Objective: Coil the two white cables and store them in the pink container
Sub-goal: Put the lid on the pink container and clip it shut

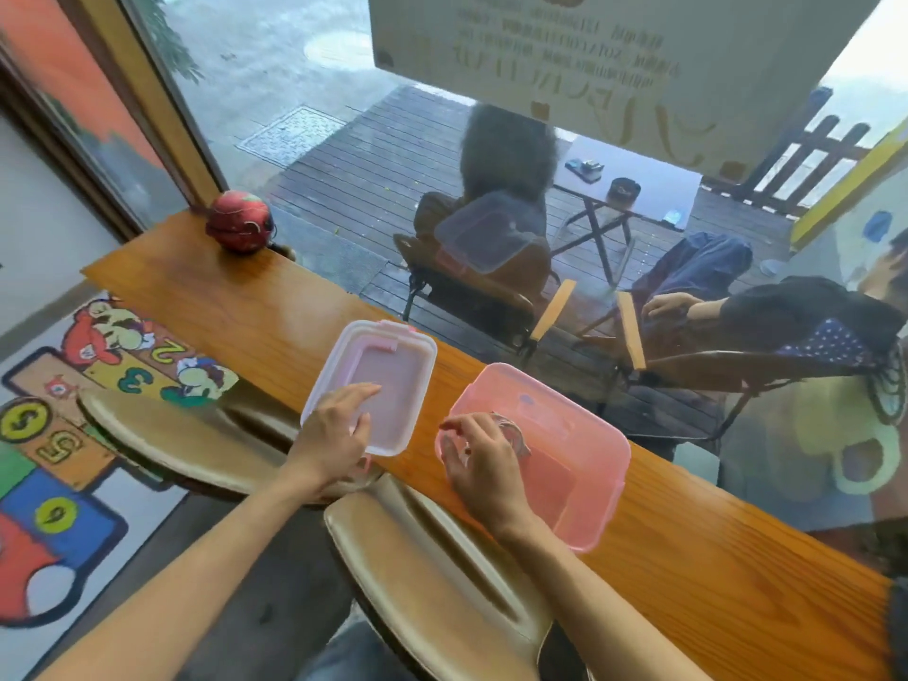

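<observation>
Left hand (330, 437) rests spread on the lid (373, 380). Right hand (484, 464), fingers curled, pinches a coiled cable (516, 431) inside the container (584, 464) on the tabletop (236, 307).

Bright flat daylight pours in through the big window (491, 164) ahead of both hands, so shadows are super soft. The glass throws reflections, a ghost lid floats beyond the fingers. Wooden counter (236, 307) has pale glare patches. Whole frame's a bit smeary, probably motion blur, and the fisheye bends edges hard.
</observation>
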